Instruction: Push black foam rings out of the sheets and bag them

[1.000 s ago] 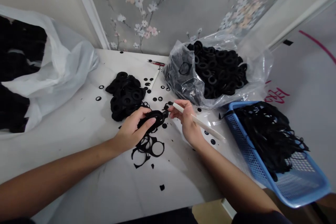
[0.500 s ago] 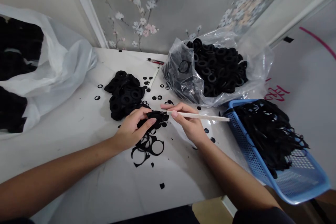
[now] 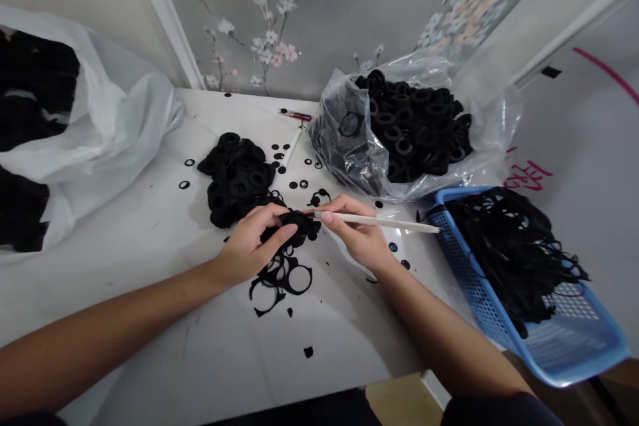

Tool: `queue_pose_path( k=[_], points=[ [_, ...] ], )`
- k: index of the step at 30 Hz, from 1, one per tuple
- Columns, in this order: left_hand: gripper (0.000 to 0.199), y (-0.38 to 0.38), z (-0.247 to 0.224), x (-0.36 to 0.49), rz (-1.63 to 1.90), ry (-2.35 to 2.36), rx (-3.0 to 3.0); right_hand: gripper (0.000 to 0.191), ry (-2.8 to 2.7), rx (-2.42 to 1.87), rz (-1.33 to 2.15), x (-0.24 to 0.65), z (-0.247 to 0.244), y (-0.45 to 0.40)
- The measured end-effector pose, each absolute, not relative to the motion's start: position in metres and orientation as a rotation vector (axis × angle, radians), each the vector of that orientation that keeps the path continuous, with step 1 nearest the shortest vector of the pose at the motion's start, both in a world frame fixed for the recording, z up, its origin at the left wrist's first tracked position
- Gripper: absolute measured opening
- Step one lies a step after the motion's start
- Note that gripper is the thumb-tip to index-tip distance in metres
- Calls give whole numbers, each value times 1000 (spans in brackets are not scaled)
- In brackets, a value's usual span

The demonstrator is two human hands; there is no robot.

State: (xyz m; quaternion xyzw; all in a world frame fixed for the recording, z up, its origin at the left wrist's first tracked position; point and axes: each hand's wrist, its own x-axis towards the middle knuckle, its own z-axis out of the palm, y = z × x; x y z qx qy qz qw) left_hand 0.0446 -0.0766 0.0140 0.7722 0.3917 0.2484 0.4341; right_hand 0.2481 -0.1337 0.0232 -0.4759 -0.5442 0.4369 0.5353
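My left hand (image 3: pixel 256 238) pinches a black foam ring piece (image 3: pixel 294 223) between thumb and fingers over the middle of the table. From the other side my right hand (image 3: pixel 360 231) grips a thin white stick (image 3: pixel 394 221), its tip meeting the black piece; what exactly is at the tip is too small to make out. Just behind my left hand rises a pile of black ring pieces (image 3: pixel 239 176). Below my fingers lie black cut-out scraps (image 3: pixel 299 279) with round holes. Small black discs (image 3: pixel 293 184) and thin rings are scattered around.
A clear plastic bag of black rings (image 3: pixel 414 123) stands at the back right. In front of it, a blue basket (image 3: pixel 574 353) holds black scraps. White bags (image 3: pixel 114 120) with black material fill the left. A red pen-like tool (image 3: pixel 295 116) and a white strip (image 3: pixel 292 146) lie near the wall.
The stick in my right hand has shifted slightly, its tip now nearer the black piece's edge. My right index finger has curled in. My left hand keeps its place.
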Motion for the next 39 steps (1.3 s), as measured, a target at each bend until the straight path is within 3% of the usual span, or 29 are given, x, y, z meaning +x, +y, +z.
queue_pose_path(
  k=[9,15,25,30,33,35,39],
  points=[
    [32,-77,17,47,584,1018,1913,9,-1868,-1219,386,244,24,-137],
    [20,-74,15,50,571,999,2059,15,-1922,-1358,305,237,18,-138],
    [20,-73,13,51,599,1078,2048,19,-1802,-1614,173,226,12,-137],
    [16,-75,18,50,573,1071,2038,14,-1691,-1578,351,229,13,-138],
    [30,-77,19,48,584,1047,2106,9,-1568,-1372,687,231,15,-139],
    [38,-76,17,47,645,993,2210,12,-1416,-1241,924,232,17,-140],
    [28,-72,9,43,899,710,2487,22,-1244,-1136,1119,233,23,-138]
  ],
)
